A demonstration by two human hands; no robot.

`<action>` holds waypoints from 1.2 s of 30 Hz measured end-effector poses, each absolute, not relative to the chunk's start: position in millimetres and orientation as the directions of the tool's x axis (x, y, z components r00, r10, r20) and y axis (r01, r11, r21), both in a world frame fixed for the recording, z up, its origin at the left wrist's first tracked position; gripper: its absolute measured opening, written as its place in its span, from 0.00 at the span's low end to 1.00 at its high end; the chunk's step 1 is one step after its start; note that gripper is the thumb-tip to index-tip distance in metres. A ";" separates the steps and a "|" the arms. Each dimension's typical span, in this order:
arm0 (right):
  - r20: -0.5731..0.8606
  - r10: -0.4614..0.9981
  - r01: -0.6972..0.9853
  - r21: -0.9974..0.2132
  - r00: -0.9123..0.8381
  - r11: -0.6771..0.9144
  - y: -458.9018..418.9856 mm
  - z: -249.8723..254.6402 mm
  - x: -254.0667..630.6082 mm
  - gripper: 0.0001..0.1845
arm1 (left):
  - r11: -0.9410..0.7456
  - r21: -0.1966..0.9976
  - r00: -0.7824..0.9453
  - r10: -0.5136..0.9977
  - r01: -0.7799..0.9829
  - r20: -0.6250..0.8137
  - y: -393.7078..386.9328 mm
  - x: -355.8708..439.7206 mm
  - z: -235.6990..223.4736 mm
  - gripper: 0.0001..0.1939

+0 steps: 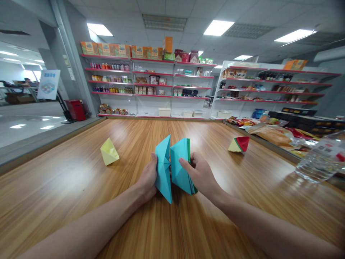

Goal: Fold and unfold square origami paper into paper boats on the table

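Just above the wooden table (129,219), my left hand (147,178) grips a blue folded paper boat (163,172) by its left side, its pointed ends turned up and down. Close beside it, my right hand (201,172) is closed on a stack of folded paper (181,165), blue at the front with green edges at the back. The boat and the stack stand nearly touching, a narrow gap between them. My right thumb presses on the blue face; the other fingers are partly hidden behind the stack.
A yellow folded paper piece (109,153) sits at the left, and a red, green and yellow one (239,144) at the right. A clear plastic bottle (320,158) and packaged snacks (277,135) line the right side. Stocked shelves (152,73) stand beyond the table.
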State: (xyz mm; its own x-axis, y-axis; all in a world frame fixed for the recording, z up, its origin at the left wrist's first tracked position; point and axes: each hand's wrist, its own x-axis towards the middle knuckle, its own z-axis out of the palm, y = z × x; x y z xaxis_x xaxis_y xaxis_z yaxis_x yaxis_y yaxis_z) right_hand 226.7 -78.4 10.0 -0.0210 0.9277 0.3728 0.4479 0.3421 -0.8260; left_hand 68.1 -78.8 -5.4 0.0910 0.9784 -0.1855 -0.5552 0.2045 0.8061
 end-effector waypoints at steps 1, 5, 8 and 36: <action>0.373 0.928 0.443 -0.828 -0.024 0.344 -79.0 10.4 226.2 0.15 | 0.205 0.804 0.088 0.978 -0.558 -0.189 -78.8 68.1 -5.2 0.23; 0.366 0.930 0.443 -0.831 -0.020 0.337 -79.7 8.9 225.6 0.15 | 0.221 0.800 0.085 0.974 -0.558 -0.210 -79.0 68.7 -4.6 0.23; 0.364 0.931 0.449 -0.830 -0.011 0.330 -78.4 6.1 226.3 0.15 | 0.226 0.799 0.095 0.973 -0.557 -0.209 -79.4 69.6 -4.8 0.23; 0.404 0.899 0.324 -0.839 -0.169 0.438 -106.5 5.2 213.1 0.12 | 0.294 0.785 0.250 0.951 -0.546 -0.182 -88.5 73.7 -5.7 0.20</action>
State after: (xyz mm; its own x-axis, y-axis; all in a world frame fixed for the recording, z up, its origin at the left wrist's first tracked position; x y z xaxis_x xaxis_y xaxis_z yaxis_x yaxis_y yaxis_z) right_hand 213.1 -106.5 5.2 -0.1688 0.8991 0.4040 0.3240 0.4377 -0.8387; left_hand 73.7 -88.5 -5.7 0.2501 0.9510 -0.1819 -0.5458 0.2936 0.7848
